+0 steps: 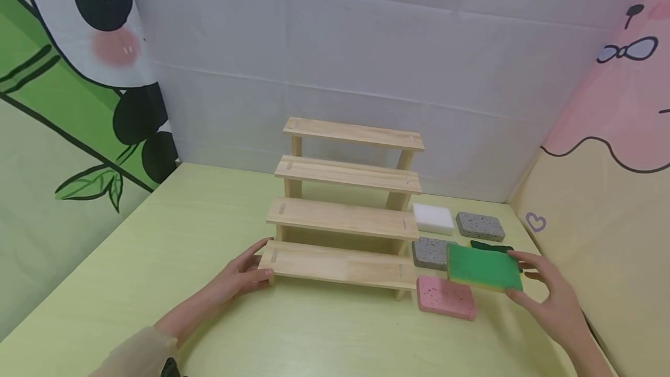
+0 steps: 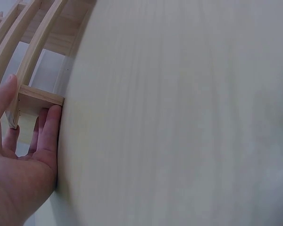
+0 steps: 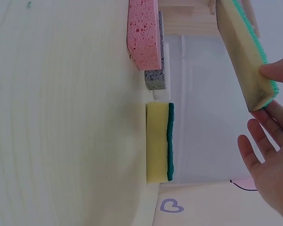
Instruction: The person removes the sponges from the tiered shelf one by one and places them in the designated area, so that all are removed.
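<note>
A four-tier wooden stepped rack [image 1: 340, 263] stands on the table. My left hand [image 1: 246, 269] grips the left end of its lowest step. In the left wrist view the fingers of the left hand [image 2: 26, 160] lie against the rack's end support [image 2: 40, 96]. On the right, my right hand [image 1: 552, 295] pinches one end of a green-topped sponge [image 1: 484, 266], raised above the table. The right wrist view shows this sponge's yellowish side [image 3: 240, 52], with the thumb pressing its green face. Below it lie a pink sponge [image 1: 445, 297] and a grey sponge [image 1: 430, 253].
A white sponge [image 1: 432, 218] and another grey sponge [image 1: 480, 226] lie behind, right of the rack. A yellow sponge with a dark green layer [image 3: 159, 141] is partly hidden under the raised one in the head view. Printed cloth walls [image 1: 366, 45] border the table [image 1: 209, 208].
</note>
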